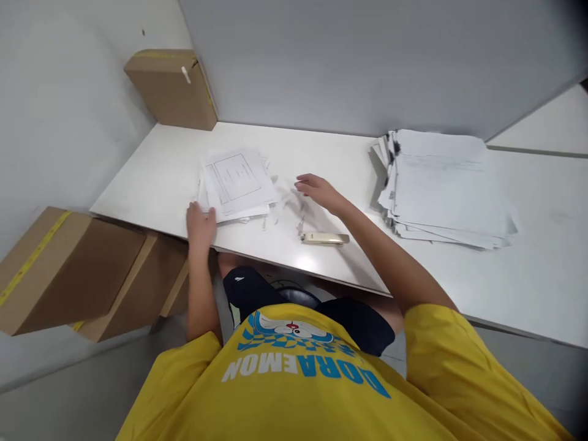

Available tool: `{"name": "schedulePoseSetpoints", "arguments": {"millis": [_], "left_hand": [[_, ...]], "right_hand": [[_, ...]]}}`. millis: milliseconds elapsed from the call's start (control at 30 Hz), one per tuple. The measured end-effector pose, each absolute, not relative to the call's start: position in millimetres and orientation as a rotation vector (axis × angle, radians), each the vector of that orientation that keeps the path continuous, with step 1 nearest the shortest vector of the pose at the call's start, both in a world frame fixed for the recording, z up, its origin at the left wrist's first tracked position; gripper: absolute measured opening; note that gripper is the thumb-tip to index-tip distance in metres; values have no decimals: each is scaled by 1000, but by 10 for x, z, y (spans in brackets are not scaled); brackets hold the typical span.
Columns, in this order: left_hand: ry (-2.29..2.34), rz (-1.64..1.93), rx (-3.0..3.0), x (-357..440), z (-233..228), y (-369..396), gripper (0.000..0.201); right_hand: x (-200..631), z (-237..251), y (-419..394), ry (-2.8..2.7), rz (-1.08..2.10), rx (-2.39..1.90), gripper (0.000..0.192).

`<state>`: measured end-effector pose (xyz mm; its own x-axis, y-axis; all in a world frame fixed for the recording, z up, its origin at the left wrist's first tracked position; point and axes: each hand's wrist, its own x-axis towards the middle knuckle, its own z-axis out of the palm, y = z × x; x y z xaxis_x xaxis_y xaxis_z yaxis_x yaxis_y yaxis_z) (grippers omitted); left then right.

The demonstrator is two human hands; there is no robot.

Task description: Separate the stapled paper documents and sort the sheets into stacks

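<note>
My left hand (201, 225) rests at the near left corner of a small pile of printed sheets (239, 180), its thumb apart from the fingers and touching the paper edge. The top sheet carries a framed rectangle of print, and the sheets beneath stick out unevenly. To the right of this pile, my right hand (321, 192) hovers over the table with its fingers stretched out and nothing in them. Below it lies a beige stapler (324, 239), near the table's front edge. Small white paper scraps (271, 220) are scattered between the pile and the stapler.
A tall, uneven stack of paper (441, 184) stands on the right of the white table (546, 257). One cardboard box (172, 92) is in the back left corner. More cardboard boxes (68, 269) stand left of the table, below its edge. A grey partition (367, 67) rises behind.
</note>
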<state>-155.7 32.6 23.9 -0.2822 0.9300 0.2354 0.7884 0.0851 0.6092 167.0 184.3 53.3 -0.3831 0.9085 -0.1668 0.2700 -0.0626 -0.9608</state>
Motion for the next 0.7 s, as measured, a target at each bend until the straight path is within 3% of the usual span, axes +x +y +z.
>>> {"name": "schedulePoseSetpoints", "arguments": {"millis": [133, 267, 533, 700], "left_hand": [[2450, 1018, 1339, -1324, -36, 258, 76], [2375, 1020, 1395, -1159, 6, 182, 72], [2160, 867, 1571, -949, 95, 82, 67], [2105, 1027, 1528, -881, 147, 78, 55]], "right_hand": [[922, 435, 1978, -1417, 1936, -1236, 10], [876, 375, 2010, -1381, 2102, -1184, 10], [1104, 306, 2162, -1460, 1908, -1300, 21], [1080, 364, 2090, -1508, 1903, -1294, 23]]}}
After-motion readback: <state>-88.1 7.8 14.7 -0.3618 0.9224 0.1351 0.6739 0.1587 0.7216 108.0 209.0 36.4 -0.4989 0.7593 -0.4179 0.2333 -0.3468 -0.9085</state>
